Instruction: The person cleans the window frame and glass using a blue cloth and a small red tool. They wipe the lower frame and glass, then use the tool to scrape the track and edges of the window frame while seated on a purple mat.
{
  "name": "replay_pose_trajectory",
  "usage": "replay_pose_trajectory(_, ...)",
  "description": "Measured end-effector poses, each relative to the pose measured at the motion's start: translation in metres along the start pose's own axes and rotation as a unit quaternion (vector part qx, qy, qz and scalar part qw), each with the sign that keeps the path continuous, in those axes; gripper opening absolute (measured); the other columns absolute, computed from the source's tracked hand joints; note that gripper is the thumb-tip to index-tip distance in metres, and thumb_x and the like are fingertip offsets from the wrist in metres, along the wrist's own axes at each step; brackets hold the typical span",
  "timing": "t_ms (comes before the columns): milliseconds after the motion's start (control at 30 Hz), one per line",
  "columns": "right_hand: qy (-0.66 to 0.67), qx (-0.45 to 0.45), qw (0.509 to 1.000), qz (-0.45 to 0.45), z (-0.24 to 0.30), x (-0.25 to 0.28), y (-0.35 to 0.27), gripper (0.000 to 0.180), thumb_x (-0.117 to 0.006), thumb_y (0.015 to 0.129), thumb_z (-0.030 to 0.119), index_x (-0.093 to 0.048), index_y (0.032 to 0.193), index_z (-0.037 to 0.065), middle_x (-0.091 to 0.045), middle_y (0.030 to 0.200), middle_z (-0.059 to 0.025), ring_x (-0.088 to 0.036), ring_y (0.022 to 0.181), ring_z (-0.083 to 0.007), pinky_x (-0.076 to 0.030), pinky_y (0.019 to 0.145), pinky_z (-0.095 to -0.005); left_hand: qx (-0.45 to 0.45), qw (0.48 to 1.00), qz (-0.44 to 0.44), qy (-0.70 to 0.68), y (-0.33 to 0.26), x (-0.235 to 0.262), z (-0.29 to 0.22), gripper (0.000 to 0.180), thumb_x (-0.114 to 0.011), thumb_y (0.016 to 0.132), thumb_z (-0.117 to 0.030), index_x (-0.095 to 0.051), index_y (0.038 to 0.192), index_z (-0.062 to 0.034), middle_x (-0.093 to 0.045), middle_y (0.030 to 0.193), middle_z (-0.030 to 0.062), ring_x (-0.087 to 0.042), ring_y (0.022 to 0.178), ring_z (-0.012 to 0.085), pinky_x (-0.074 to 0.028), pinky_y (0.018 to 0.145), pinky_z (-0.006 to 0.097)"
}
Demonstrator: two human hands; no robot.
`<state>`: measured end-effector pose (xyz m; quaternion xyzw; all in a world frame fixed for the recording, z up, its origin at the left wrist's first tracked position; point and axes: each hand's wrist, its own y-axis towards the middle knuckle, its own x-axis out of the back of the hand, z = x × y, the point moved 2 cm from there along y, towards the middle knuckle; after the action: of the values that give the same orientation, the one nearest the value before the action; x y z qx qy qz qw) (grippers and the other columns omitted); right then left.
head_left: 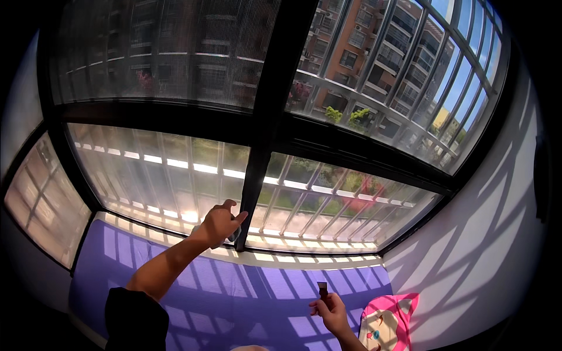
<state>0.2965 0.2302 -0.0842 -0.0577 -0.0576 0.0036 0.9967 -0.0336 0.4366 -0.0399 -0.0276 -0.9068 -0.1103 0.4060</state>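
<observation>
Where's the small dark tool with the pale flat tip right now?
In the head view, the tool is low, right of centre, pinched upright in the right hand, over the long purple mat and left of the pink cartoon-print fabric item.

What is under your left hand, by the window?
Part of a dark greyish thing pokes out under the left hand, near the black window frame. The hand covers the rest, so I can't tell what it is.
</observation>
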Motion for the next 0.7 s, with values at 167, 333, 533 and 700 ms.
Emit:
replay_pose_trajectory(167,-0.070,-0.070,0.994,-0.045,-0.002,-0.011,0.030,0.014,-0.052,0.089,0.007,-0.046,0.098,-0.002,-0.064,0.080,-0.0107,-0.056,0.066,-0.0103,-0.047,0.061,-0.0247,-0.030,0.994,-0.059,0.089,0.066,-0.005,-0.019,0.046,-0.058,0.086,-0.042,-0.057,0.088,0.0045,-0.060,0.054,0.0108,-0.064,0.057,0.0257,-0.052,0.060,0.036)
replay_pose_trajectory(333,-0.108,-0.131,0.985,-0.027,-0.001,-0.018,0.034,0.023,-0.054,0.091,0.016,-0.053,0.107,-0.001,-0.063,0.079,-0.0059,-0.052,0.065,-0.0070,-0.043,0.059,-0.0223,-0.086,0.984,-0.150,0.044,0.089,-0.012,-0.015,0.040,-0.061,0.084,-0.036,-0.053,0.065,-0.0012,-0.056,0.049,0.0121,-0.061,0.047,0.0283,-0.050,0.048,0.037)
replay_pose_trajectory(533,-0.124,-0.116,0.985,-0.025,-0.013,-0.030,0.045,0.026,-0.056,0.091,0.022,-0.059,0.107,0.002,-0.055,0.074,0.0017,-0.045,0.064,-0.0044,-0.039,0.058,-0.0202,-0.100,0.982,-0.162,0.013,0.092,-0.017,-0.011,0.033,-0.063,0.081,-0.029,-0.055,0.065,-0.0022,-0.057,0.050,0.0109,-0.061,0.049,0.0269,-0.051,0.052,0.036)
replay_pose_trajectory(700,-0.147,-0.129,0.981,0.005,0.008,-0.051,0.056,0.028,-0.058,0.090,0.025,-0.059,0.104,0.001,-0.055,0.075,-0.0006,-0.047,0.066,-0.0066,-0.040,0.060,-0.0225,-0.071,0.988,-0.132,-0.046,0.091,-0.010,-0.012,0.027,-0.065,0.079,-0.028,-0.057,0.067,-0.0053,-0.061,0.054,0.0073,-0.063,0.051,0.0235,-0.051,0.052,0.033)
